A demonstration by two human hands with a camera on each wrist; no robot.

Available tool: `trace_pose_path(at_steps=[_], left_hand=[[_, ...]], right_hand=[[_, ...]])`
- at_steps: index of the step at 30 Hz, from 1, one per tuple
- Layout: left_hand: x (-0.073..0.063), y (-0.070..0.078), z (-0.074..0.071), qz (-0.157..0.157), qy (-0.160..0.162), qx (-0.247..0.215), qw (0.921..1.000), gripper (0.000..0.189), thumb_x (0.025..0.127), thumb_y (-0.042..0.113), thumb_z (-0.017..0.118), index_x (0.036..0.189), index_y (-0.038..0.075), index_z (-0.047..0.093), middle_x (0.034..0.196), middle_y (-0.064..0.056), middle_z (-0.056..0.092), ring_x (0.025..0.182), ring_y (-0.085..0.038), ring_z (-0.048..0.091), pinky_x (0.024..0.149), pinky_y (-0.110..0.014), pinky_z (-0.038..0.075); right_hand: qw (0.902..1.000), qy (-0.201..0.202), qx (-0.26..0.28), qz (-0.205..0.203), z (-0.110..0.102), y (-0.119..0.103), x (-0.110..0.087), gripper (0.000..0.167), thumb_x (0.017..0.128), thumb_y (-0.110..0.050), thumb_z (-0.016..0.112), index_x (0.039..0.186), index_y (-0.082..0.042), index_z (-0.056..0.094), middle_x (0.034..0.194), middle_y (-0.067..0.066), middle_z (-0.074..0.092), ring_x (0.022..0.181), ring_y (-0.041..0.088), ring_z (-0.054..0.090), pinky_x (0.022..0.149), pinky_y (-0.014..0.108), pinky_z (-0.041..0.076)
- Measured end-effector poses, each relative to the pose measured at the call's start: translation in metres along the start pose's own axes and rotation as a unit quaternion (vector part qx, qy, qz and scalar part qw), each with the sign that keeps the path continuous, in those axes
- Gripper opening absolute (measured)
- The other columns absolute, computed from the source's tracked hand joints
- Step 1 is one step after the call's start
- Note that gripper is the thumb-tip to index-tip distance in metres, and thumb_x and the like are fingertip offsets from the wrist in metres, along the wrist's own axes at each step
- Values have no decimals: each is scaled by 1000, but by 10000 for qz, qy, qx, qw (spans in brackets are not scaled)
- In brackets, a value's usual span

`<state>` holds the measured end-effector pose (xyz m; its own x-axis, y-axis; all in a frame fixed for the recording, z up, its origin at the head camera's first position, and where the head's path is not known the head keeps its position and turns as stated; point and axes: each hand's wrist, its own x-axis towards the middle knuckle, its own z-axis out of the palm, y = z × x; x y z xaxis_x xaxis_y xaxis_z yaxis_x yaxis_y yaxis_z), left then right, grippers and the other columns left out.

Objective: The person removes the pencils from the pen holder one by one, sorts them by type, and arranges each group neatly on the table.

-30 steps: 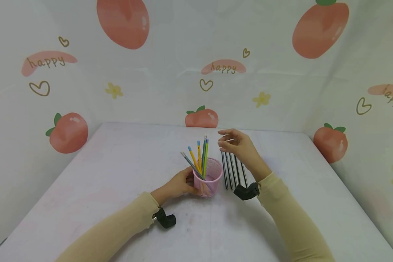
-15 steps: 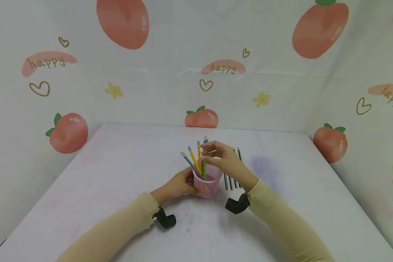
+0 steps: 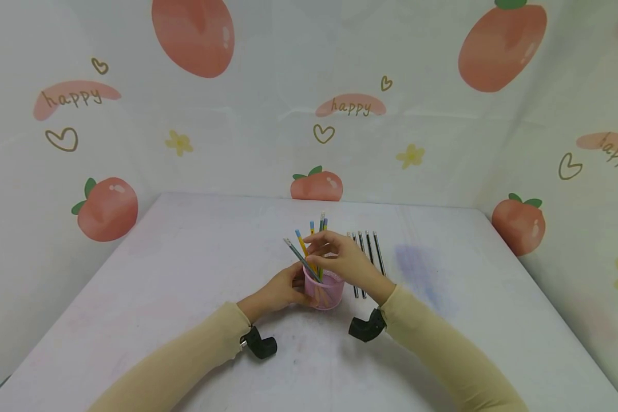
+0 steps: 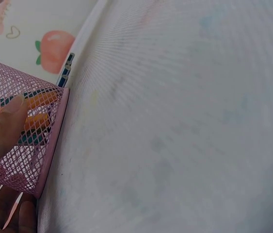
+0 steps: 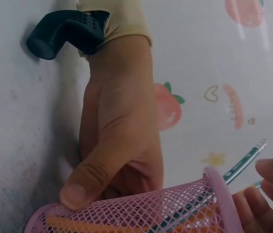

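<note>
My left hand [image 3: 278, 289] holds a pink mesh pen cup [image 3: 332, 298] upright on the table, its thumb [image 4: 5, 128] along the mesh and the fingers on the other side. Several pencils lean in the cup: a grey-green pencil [image 3: 297, 252] tilts left, and a yellow pencil [image 3: 300, 241] with a blue end stands beside it. Over the cup's mouth is my right hand [image 3: 342, 260], thumb and fingers bent loosely around the pencil tops with a gap between them. In the right wrist view a green pencil [image 5: 245, 162] sticks out near its fingertips. No firm pinch shows.
Just right of the cup, several dark striped pencils [image 3: 378, 252] lie side by side on the white table [image 3: 211, 246], partly hidden by the right hand. A fruit-printed backdrop [image 3: 268, 126] stands along the back and sides.
My right hand has moved left and down, from above the row of dark pencils to the pencil tops in the cup. The left hand and cup have stayed in place.
</note>
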<state>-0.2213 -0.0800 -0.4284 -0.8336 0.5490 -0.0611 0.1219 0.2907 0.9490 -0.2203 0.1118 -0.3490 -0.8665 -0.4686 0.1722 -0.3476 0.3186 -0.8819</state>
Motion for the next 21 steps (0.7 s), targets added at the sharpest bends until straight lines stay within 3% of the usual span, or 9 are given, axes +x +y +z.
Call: trace_pose_path(at_steps=[11, 21], left_hand=[[1, -1, 0, -11, 17, 72, 10000, 86, 75, 10, 81, 146, 1, 33, 134, -17, 55, 124, -31, 54, 106, -45, 44], [0, -1, 0, 32, -9, 31, 10000, 84, 76, 9, 80, 146, 2, 35, 133, -18, 56, 123, -31, 55, 105, -44, 45]], right_hand=[[9999, -123, -106, 59, 4, 1, 2, 32, 89, -11, 69, 120, -8, 64, 107, 10, 66, 98, 20, 66, 77, 27, 55], [9982, -272, -543, 2, 7, 2, 4, 32, 88, -9, 70, 120, -7, 64, 103, 6, 67, 93, 17, 66, 79, 27, 55]])
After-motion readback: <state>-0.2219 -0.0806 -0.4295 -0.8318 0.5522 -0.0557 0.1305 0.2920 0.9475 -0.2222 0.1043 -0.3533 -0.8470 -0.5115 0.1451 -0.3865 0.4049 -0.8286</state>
